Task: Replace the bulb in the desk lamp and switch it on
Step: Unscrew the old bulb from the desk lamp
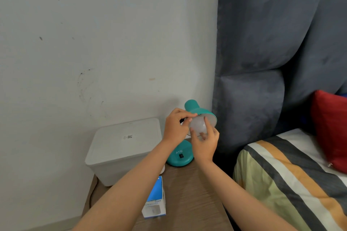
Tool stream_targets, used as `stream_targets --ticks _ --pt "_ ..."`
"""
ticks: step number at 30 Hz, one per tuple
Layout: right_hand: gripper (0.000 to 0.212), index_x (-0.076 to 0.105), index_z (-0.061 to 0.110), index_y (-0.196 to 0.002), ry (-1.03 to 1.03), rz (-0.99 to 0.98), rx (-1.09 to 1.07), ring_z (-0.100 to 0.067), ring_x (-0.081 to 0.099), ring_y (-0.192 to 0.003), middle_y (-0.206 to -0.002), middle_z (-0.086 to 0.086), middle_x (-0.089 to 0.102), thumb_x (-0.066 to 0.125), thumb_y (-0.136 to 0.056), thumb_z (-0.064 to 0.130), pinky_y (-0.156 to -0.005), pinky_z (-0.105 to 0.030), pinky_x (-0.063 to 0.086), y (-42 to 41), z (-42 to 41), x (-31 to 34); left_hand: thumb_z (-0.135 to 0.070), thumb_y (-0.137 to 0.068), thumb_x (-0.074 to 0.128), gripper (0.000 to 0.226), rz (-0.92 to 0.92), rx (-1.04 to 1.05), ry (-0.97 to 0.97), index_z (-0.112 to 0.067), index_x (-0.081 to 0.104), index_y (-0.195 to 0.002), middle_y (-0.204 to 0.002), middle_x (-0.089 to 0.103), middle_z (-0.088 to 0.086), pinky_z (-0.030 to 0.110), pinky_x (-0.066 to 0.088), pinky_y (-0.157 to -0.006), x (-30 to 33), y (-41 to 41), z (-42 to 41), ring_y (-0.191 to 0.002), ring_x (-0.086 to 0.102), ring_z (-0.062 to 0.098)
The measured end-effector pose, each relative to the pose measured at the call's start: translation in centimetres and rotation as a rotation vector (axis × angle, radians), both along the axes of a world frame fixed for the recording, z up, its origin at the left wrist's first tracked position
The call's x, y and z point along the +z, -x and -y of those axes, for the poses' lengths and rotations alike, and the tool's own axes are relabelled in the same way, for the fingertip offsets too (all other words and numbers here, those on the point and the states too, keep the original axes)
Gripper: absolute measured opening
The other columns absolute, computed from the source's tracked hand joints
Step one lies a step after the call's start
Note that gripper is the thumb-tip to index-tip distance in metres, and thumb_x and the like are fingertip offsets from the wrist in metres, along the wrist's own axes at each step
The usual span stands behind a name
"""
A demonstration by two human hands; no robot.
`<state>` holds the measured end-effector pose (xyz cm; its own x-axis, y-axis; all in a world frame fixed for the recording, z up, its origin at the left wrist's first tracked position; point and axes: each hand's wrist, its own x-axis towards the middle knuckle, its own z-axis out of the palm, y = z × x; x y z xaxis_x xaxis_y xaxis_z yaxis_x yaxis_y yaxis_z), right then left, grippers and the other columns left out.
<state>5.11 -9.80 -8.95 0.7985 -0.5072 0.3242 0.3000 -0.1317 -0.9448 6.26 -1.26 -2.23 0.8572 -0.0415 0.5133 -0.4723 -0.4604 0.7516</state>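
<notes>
Your right hand (204, 142) has its fingers clamped round the white bulb (197, 125) at the mouth of the teal desk lamp's shade (201, 112), while your left hand (175, 126) pinches the shade rim with fingertips together; your fingers hide the bulb's base, so whether it sits in the socket cannot be told, and the lamp neck is covered too. The lamp base (180, 156) stands on a wooden bedside table (195, 193) against a scuffed wall, beside a white lidded box (124, 148); a blue bulb carton (155, 200) lies nearer you, its print blurred, perhaps with another bulb behind its window; the bed (293, 174) is cut off on your right.
</notes>
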Motion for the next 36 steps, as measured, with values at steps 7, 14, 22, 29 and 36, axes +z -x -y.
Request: stream_targets --ticks 7,14,22,29,36 --pt "0.051 0.044 0.018 -0.134 -0.073 -0.079 0.042 -0.012 0.061 -0.084 -0.125 -0.011 0.044 0.063 -0.087 0.015 -0.084 -0.028 0.052 -0.2 0.2 0.3 -0.005 -0.084 0.063 0.023 -0.015 0.004 0.014 -0.022 0.073 -0.094 -0.092 0.061 -0.003 0.009 0.045 -0.079 0.0 -0.1 0.1 -0.089 0.059 0.009" --pt "0.060 0.048 0.026 -0.131 -0.075 -0.031 0.029 -0.026 0.059 -0.103 -0.125 -0.008 0.038 0.071 -0.079 0.007 -0.088 -0.033 0.052 -0.2 -0.1 -0.5 -0.006 -0.084 0.062 0.023 -0.055 -0.002 0.012 -0.022 0.073 -0.095 -0.095 0.063 0.000 0.018 0.047 -0.085 0.2 -0.2 -0.2 -0.091 0.059 0.010" --pt "0.051 0.045 0.019 -0.132 -0.039 -0.103 0.053 -0.017 0.060 -0.087 -0.122 -0.009 0.042 0.065 -0.085 0.016 -0.089 -0.035 0.053 -0.2 0.1 0.5 -0.005 -0.084 0.062 0.023 -0.061 0.000 0.010 -0.023 0.073 -0.095 -0.095 0.063 0.000 0.016 0.046 -0.084 0.3 -0.2 -0.2 -0.091 0.060 0.010" --pt "0.061 0.046 0.021 -0.132 -0.051 -0.055 0.039 -0.021 0.053 -0.107 -0.126 -0.009 0.042 0.074 -0.078 0.014 -0.092 -0.033 0.050 -0.2 0.1 0.3 -0.005 -0.083 0.062 0.025 -0.071 -0.007 0.009 -0.024 0.073 -0.094 -0.095 0.062 -0.001 0.021 0.048 -0.087 0.3 -0.2 -0.2 -0.092 0.060 0.011" --pt "0.053 0.042 0.018 -0.135 -0.113 -0.111 0.047 -0.009 0.058 -0.080 -0.130 -0.013 0.042 0.063 -0.087 0.026 -0.082 -0.030 0.051 -0.3 0.3 0.3 -0.005 -0.084 0.062 0.026 -0.068 -0.008 0.012 -0.026 0.073 -0.094 -0.091 0.061 -0.006 0.021 0.048 -0.086 0.4 -0.1 -0.1 -0.091 0.060 0.011"
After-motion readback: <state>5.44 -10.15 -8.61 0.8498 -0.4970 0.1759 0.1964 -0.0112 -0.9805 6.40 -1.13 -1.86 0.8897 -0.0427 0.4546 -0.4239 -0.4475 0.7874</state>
